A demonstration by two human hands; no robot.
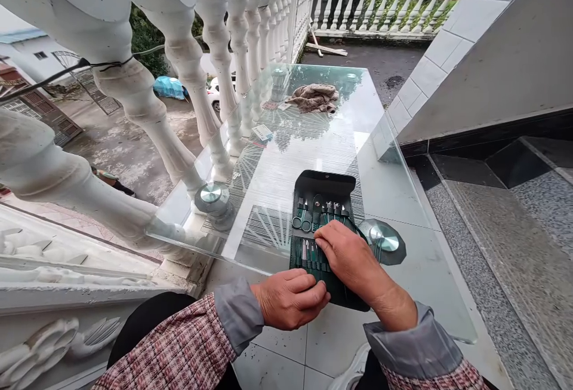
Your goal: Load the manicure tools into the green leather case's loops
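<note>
A dark manicure case [325,180] lies unfolded near the front edge of the glass table, partly over that edge. Small scissors [302,221] and several nail clippers [333,207] sit in its upper row. Slim metal tools [308,250] with dark green handles stand in loops in the lower row. My left hand [293,299] is closed on the case's lower left edge, fingers curled. My right hand [353,258] lies across the right half of the case. Its thumb and forefinger are pinched together above the lower row; whatever is between them is hidden.
The glass tabletop [308,139] rests on round metal-capped supports [211,193]. A crumpled brown cloth [313,98] and a small white-and-blue box [262,133] are on it farther back. White balusters [179,73] line the left; stone steps [501,229] rise at right.
</note>
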